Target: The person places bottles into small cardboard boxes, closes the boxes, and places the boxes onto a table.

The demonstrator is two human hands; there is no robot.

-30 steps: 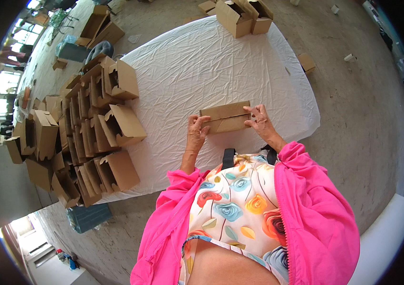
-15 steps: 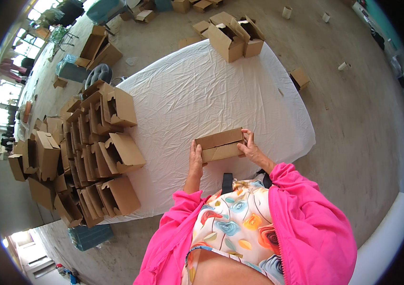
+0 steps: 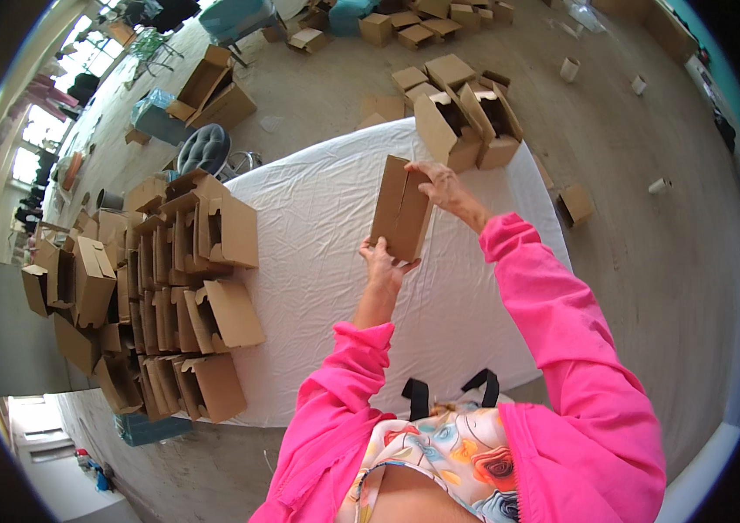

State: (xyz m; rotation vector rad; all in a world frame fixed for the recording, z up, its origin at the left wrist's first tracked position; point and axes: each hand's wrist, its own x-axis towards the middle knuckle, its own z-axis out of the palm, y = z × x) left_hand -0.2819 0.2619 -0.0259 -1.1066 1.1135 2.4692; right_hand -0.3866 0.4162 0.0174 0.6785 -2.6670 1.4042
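Note:
Between my hands a brown cardboard box [image 3: 400, 209] is held tilted on end above the white-covered table [image 3: 317, 209]. My left hand [image 3: 386, 261] grips its lower end, with fingers spread along the edge nearest me. At the upper right corner my right hand [image 3: 446, 188] has its fingers bent over the top end. The long face of the box is turned up, and a seam runs down it. Two open cardboard boxes [image 3: 452, 131] stand at the table's far edge, just beyond my right hand.
Rows of open cardboard boxes [image 3: 235, 314] crowd the table's left side. A dark tufted round stool [image 3: 204, 150] stands past the far left corner. More cartons [image 3: 422, 30] lie on the floor farther off, and one small box [image 3: 574, 205] sits right of the table.
The box has been lifted away from me and turned from lying crosswise to standing lengthwise. My right hand has moved to its far end, my left to its near end.

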